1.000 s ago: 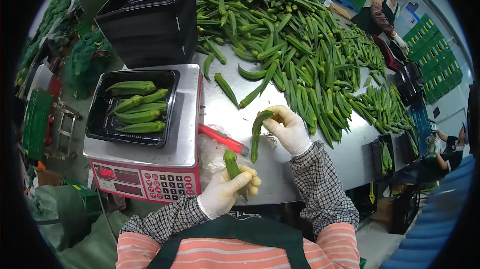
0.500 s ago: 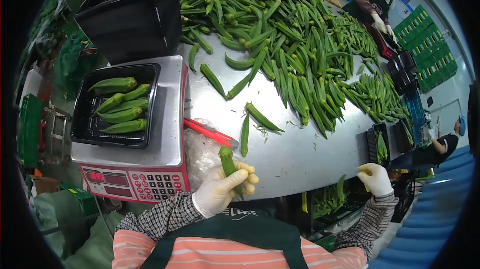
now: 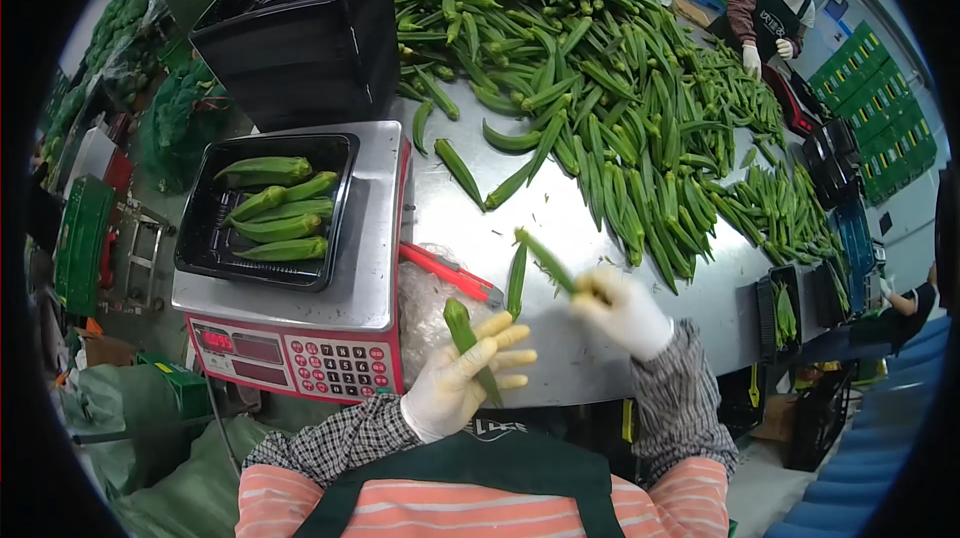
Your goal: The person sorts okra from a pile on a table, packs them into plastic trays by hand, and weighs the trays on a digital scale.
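Observation:
In my gloved left hand [image 3: 462, 378] an okra pod [image 3: 460, 323] stands tilted, held under the thumb, with the other fingers spread to the right. My gloved right hand [image 3: 622, 313], blurred by motion, has its fingers at the lower end of another okra pod [image 3: 545, 260] over the steel table. A further okra pod [image 3: 517, 280] lies just left of that one. Several pods [image 3: 275, 228] rest in a black plastic tray [image 3: 190, 263] on the red-sided weighing scale [image 3: 385, 288], left of my hands.
A large heap of okra [image 3: 600, 88] covers the far table [image 3: 560, 348]. Stacked black trays [image 3: 300, 48] stand behind the scale. A red-handled tool [image 3: 450, 273] lies on clear plastic [image 3: 425, 313]. Filled trays [image 3: 780, 308] sit right. A co-worker [image 3: 770, 13] stands at the far right.
My right hand has come from the table's right edge to the okra pod, which has turned slightly. The fingers of my left hand have spread around its pod. The view has shifted a little.

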`<state>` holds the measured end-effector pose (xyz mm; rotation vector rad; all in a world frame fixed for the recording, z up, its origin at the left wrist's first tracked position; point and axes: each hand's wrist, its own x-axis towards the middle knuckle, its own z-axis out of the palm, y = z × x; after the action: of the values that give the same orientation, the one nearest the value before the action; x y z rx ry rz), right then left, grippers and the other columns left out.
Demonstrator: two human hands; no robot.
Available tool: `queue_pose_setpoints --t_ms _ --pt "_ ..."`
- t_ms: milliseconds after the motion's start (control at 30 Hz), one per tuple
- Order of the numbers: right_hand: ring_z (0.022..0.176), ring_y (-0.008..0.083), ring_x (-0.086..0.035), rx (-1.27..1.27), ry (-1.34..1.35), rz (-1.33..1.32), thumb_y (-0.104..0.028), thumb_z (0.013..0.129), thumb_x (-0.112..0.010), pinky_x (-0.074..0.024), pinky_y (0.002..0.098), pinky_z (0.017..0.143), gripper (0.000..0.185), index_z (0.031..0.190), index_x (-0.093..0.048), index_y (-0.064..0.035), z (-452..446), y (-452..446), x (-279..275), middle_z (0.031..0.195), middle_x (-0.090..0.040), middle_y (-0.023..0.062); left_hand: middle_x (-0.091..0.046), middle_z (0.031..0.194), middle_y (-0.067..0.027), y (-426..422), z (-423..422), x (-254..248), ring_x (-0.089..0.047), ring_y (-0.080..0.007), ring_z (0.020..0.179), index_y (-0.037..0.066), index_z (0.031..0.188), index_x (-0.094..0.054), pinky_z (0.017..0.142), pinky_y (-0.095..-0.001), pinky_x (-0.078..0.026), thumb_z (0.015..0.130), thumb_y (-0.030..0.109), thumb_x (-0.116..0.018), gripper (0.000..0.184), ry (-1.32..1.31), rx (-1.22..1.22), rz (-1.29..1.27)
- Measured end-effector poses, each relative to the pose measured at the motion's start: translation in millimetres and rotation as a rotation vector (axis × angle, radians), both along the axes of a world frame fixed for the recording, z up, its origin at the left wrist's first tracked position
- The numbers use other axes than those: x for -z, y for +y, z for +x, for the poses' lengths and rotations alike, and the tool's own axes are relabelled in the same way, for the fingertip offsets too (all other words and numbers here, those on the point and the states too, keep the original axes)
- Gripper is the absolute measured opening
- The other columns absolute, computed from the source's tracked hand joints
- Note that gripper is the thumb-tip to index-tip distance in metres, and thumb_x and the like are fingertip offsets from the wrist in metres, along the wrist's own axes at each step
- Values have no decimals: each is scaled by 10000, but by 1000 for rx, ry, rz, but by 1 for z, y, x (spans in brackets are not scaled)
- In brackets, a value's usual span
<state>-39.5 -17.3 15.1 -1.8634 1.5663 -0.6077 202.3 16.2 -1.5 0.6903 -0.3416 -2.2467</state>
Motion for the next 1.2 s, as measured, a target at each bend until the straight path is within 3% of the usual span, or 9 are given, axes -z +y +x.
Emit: queue_pose_setpoints --t_ms 67,267,467,633,767,900,1000,1100,1200 --pt "692 278 -598 -294 -105 30 -106 774 -665 -483 332 635 150 889 -641 -14 12 20 -19 765 -610 137 -543 1170 -164 0 -11 1 -553 -297 1077 -1 1281 -407 932 -421 -432 935 182 -518 407 15 -52 11" --pt "805 288 -611 -145 372 -379 -104 775 -589 -493 374 705 199 964 -631 -60 33 -22 17 930 -613 135 -539 1133 -169 2 -6 21 -543 -303 1082 -6 1279 -374 941 -447 -431 931 180 -524 422 86 2 -53" --pt "844 291 -602 -191 472 -475 -56 730 -620 -494 359 708 250 978 -634 -75 29 -45 14 963 -613 125 -545 1116 -169 -1 0 11 -550 -290 1065 -7 1282 -370 931 -426 -447 915 146 -548 436 47 11 -68" --pt "632 60 -529 219 -226 100 -87 825 -656 -441 200 567 217 1025 -616 -11 5 -31 -9 817 -619 33 -540 1130 -165 -6 -3 10 -547 -273 1073 -8 1295 -357 932 -408 -452 906 127 -558 458 57 75 -54" --pt "672 58 -545 211 -595 436 -101 857 -631 -463 202 608 222 1038 -597 23 7 -29 -28 826 -616 15 -544 1127 -159 -7 -2 9 -545 -268 1076 -8 1299 -352 930 -403 -452 905 126 -559 465 59 77 -38" --pt "716 91 -590 37 -480 469 -136 847 -650 -489 234 649 251 1052 -606 2 28 -10 -28 858 -638 32 -557 1123 -156 -6 -6 5 -543 -278 1077 14 1278 -405 925 -438 -445 881 138 -592 456 16 -23 -25" --pt "859 205 -641 -376 -307 149 -129 848 -632 -496 301 778 197 1008 -633 -15 42 -10 -35 926 -662 112 -553 1104 -149 -7 -4 13 -564 -252 1029 -20 1285 -369 910 -389 -463 875 127 -602 494 68 -2 6" --pt "762 251 -618 -79 133 -334 -39 823 -553 -496 334 690 206 1013 -633 -24 42 -69 -2 900 -624 137 -568 1067 -148 -6 -2 13 -590 -256 977 -23 1263 -398 888 -402 -483 844 55 -588 467 38 4 38" --pt "1044 328 -528 -160 559 -450 -24 775 -503 -412 421 903 343 1103 -588 -77 55 -119 21 1118 -572 143 -571 1044 -156 -7 0 11 -594 -266 972 -23 1250 -407 892 -409 -483 833 24 -568 449 36 20 28"
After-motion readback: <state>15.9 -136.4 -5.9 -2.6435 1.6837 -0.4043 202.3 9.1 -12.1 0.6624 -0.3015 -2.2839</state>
